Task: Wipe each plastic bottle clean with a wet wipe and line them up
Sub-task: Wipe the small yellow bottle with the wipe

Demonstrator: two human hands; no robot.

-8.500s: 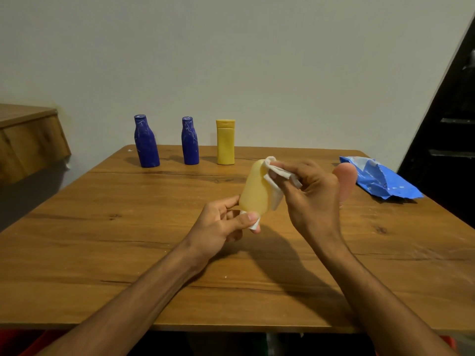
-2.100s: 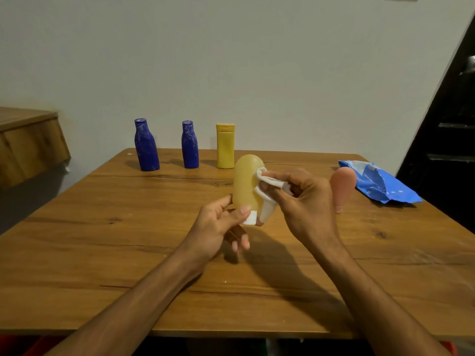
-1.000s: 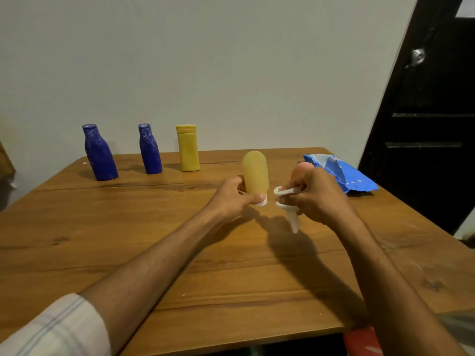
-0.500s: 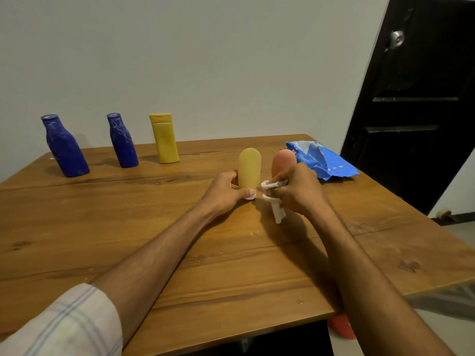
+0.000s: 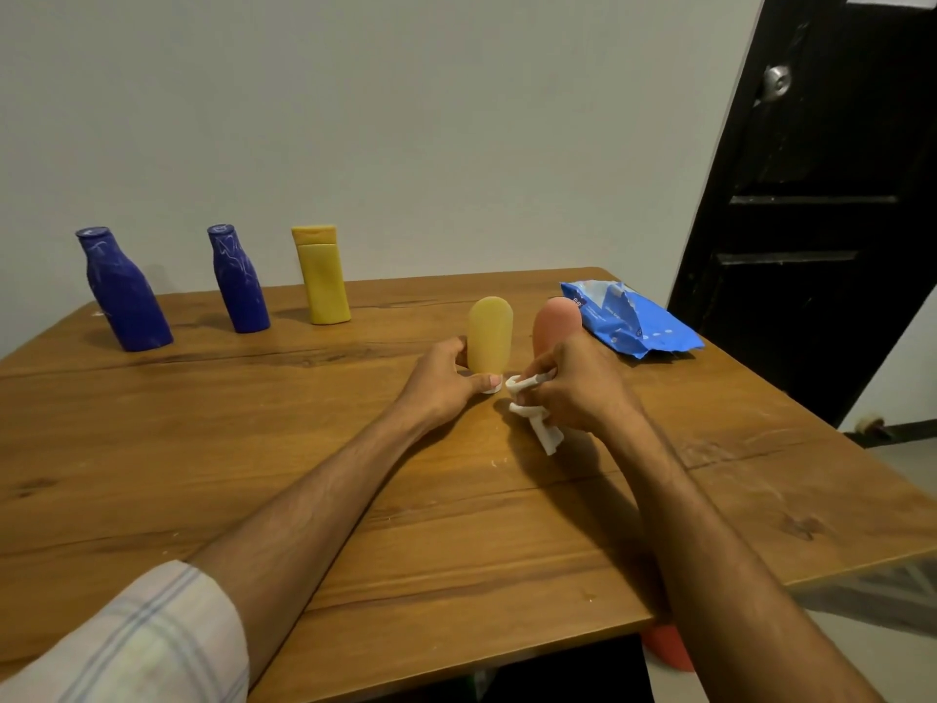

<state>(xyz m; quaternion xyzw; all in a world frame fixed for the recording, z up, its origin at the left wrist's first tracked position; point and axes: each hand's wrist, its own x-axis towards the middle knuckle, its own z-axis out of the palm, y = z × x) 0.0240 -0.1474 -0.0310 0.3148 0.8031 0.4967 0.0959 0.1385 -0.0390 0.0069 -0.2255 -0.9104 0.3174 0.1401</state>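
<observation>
On the brown wooden counter (image 5: 152, 449) stand five plastic bottles: two dark blue ones with narrow necks (image 5: 121, 291) (image 5: 237, 281) and one square-shouldered yellow bottle (image 5: 321, 276) in a row near the far edge, then one pale yellow round-topped bottle (image 5: 490, 333) and one pink round-topped bottle (image 5: 553, 322) nearer the middle. One crumpled blue wipe packet (image 5: 628, 319) lies just beyond the pink bottle. The left hand (image 5: 446, 380) has its fingers closed round the base of the pale yellow bottle, which stands on its white cap, partly hidden by the thumb. The right hand (image 5: 575, 388) has its fingers pinched on one bunched white wet wipe (image 5: 535, 416) and covers the pink bottle's lower part; whether it touches that bottle I cannot tell. One checked sleeve (image 5: 127, 641) is cut off at the lower left. Behind are a plain pale wall (image 5: 405, 119) and a black door (image 5: 821, 195). Something red (image 5: 669, 646) shows under the counter edge, unclear.
</observation>
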